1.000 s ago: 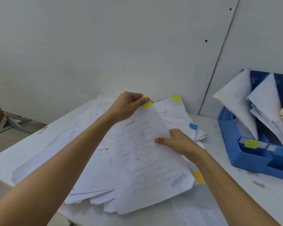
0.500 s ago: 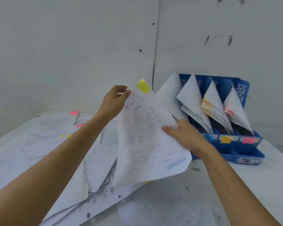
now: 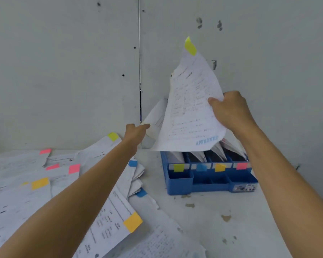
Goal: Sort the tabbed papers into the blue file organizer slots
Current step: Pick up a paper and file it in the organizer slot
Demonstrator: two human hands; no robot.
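Right hand [image 3: 229, 110]: pinching right edge of yellow-tabbed sheet [image 3: 190, 112], held upright above blue file organizer [image 3: 209, 181]. Left hand [image 3: 136, 132]: fingertips closed on filed papers [image 3: 156, 118] in leftmost slot.

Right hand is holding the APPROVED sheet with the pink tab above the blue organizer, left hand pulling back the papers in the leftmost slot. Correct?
Not quite: the tab on the APPROVED sheet is yellow, not pink, as the head view shows. The rest holds: the right hand holds that sheet above the blue organizer, and the left hand pulls back the papers in the leftmost slot.
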